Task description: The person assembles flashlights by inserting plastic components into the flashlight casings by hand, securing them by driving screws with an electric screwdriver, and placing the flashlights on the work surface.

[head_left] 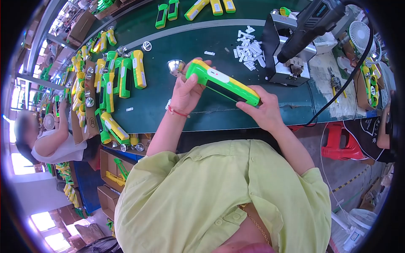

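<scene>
A green and yellow flashlight with a dark panel along its side and a white switch plate is held up at a slant between both my hands. My left hand wraps its head end, with the thumb on the green shell. At the opposite end, my right hand grips the tail between thumb and fingers. A shiny cup-shaped reflector sits beside the flashlight's head at my left fingers; whether it is attached cannot be made out. A red bracelet circles my left wrist.
Several flashlights lie at left by a cardboard box. Small white plastic parts are heaped near a metal fixture under a dark power tool with a black cable. Another person works at left.
</scene>
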Tool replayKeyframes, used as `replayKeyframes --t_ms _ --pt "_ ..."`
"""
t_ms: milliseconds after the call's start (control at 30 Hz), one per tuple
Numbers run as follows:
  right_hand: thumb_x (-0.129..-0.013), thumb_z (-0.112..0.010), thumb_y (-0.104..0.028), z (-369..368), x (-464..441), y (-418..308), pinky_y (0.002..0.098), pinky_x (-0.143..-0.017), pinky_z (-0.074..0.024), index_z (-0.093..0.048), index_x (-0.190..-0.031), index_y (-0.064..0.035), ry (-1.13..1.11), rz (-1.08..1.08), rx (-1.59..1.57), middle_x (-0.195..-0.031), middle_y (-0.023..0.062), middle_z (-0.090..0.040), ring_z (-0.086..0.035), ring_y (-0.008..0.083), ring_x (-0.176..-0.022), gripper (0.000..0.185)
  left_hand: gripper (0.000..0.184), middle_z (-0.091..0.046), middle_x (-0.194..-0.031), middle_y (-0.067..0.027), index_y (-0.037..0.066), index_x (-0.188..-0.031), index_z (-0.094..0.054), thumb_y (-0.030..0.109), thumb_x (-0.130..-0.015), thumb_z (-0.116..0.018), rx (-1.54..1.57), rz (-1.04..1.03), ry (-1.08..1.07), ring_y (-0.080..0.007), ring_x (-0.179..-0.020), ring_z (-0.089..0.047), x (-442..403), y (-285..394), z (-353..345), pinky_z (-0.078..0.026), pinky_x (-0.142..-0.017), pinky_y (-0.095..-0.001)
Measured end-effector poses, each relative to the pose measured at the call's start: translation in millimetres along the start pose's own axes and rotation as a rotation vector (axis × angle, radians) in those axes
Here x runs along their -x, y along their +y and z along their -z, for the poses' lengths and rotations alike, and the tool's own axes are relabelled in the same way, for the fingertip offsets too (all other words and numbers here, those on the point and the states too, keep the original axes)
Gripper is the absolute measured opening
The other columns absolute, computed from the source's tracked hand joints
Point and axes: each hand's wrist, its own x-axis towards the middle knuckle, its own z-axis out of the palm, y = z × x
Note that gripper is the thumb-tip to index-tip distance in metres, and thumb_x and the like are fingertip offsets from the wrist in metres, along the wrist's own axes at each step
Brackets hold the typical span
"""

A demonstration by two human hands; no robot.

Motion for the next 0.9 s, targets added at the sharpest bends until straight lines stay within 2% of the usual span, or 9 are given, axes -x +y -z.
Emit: replayKeyframes --t_ms 67,133,233,367,500,567,700,800,900 --pt "-0.077 -0.075 -0.02 9.5 -0.3 14.5 0.0259 -0.057 -0.0472 -0.058 -0.104 -0.0014 -0.016 -0.006 -0.01 -0.075 0.006 -0.063 -0.06 0.0106 -0.062 0.036 0.055 -0.055 -0.121 -0.0161 0.003 -0.127 -0.044 0.024 -0.083 -0.069 -0.182 0.112 0.136 -0.0232 -0.109 -0.057 8.8 -15.8 14.5 -0.048 -0.088 -0.0331" --pt "-0.083 -0.069 -0.021 26.1 2.6 29.1 0.024 -0.05 -0.0453 -0.058 -0.102 -0.0031 -0.099 -0.48 -0.584 -0.073 0.0051 -0.062 -0.058 0.0094 -0.058 0.028 0.043 -0.061 -0.108 -0.0146 -0.001 -0.116 -0.052 0.024 -0.084 -0.068 -0.473 0.361 0.241 -0.0185 -0.092 -0.063 15.5 -23.3 13.8 -0.052 -0.069 -0.0279" --pt "-0.088 -0.063 -0.022 50.3 15.1 56.1 0.0222 -0.043 -0.0417 -0.057 -0.103 -0.0037 -0.017 -0.543 -0.509 -0.067 0.0037 -0.06 -0.055 0.0082 -0.051 0.024 0.029 -0.066 -0.082 -0.0113 -0.001 -0.092 -0.063 0.026 -0.084 -0.067 -0.653 0.693 0.211 -0.013 -0.066 -0.063 17.3 -4.1 14.1 -0.05 -0.052 -0.0237" --pt "-0.087 -0.064 -0.026 81.0 19.8 61.9 0.0222 -0.041 -0.0388 -0.057 -0.105 -0.0049 -0.063 -0.633 -0.19 -0.059 0.003 -0.057 -0.053 0.0076 -0.047 0.029 0.036 -0.067 -0.075 -0.0098 0.0 -0.074 -0.066 0.035 -0.083 -0.066 -1.342 0.294 0.385 -0.0144 -0.061 -0.064 -27.7 48.2 49.6 -0.05 -0.055 -0.0257" --pt "-0.08 -0.065 -0.044 82.1 22.1 66.2 0.0429 -0.053 -0.0454 -0.054 -0.11 -0.0099 -0.041 -0.408 0.582 -0.056 0.0082 -0.059 -0.06 0.0312 -0.053 0.047 0.039 -0.06 -0.116 -0.0152 0.008 -0.1 -0.066 0.04 -0.077 -0.07 -1.744 -0.273 0.075 -0.0258 -0.108 -0.057 -144.5 50.2 49.1 -0.044 -0.092 -0.0362" --pt "-0.079 -0.065 -0.047 82.9 23.1 64.2 0.0434 -0.054 -0.0462 -0.051 -0.115 -0.0107 -0.034 -0.447 0.566 -0.056 0.0085 -0.059 -0.06 0.0327 -0.054 0.053 0.064 -0.039 -0.139 -0.0165 0.012 -0.115 -0.061 0.057 -0.071 -0.069 -1.811 -0.065 0.133 -0.0293 -0.13 -0.038 -216.1 34.4 54.5 -0.03 -0.106 -0.046" --pt "-0.078 -0.066 -0.048 75.5 32.0 55.3 0.0445 -0.052 -0.0465 -0.05 -0.118 -0.0097 -0.004 -0.391 0.686 -0.057 0.0092 -0.059 -0.06 0.0345 -0.054 0.057 0.098 -0.019 -0.15 -0.0201 0.016 -0.132 -0.052 0.084 -0.061 -0.05 -2.036 0.331 0.196 -0.0371 -0.139 -0.015 -335.3 14.3 36.7 -0.01 -0.105 -0.0654" --pt "-0.077 -0.069 -0.044 75.5 23.3 29.5 0.0394 -0.05 -0.047 -0.05 -0.119 -0.0097 0.05 -0.379 0.828 -0.059 0.009 -0.06 -0.061 0.0304 -0.053 0.058 0.114 -0.01 -0.153 -0.0182 0.009 -0.14 -0.038 0.084 -0.056 -0.054 -2.119 0.43 0.311 -0.0386 -0.141 -0.006 -379.5 -13.4 25.3 -0.006 -0.106 -0.0653" --pt "-0.077 -0.072 -0.036 65.2 2.5 1.7 0.0332 -0.049 -0.0461 -0.052 -0.118 -0.0097 -0.061 -0.26 0.499 -0.061 0.0077 -0.06 -0.06 0.0251 -0.051 0.052 0.115 -0.011 -0.153 -0.0152 0.01 -0.144 -0.03 0.078 -0.056 -0.061 -2.098 0.53 0.316 -0.0369 -0.14 -0.011 -394.1 -15.8 33.3 -0.012 -0.105 -0.0643"
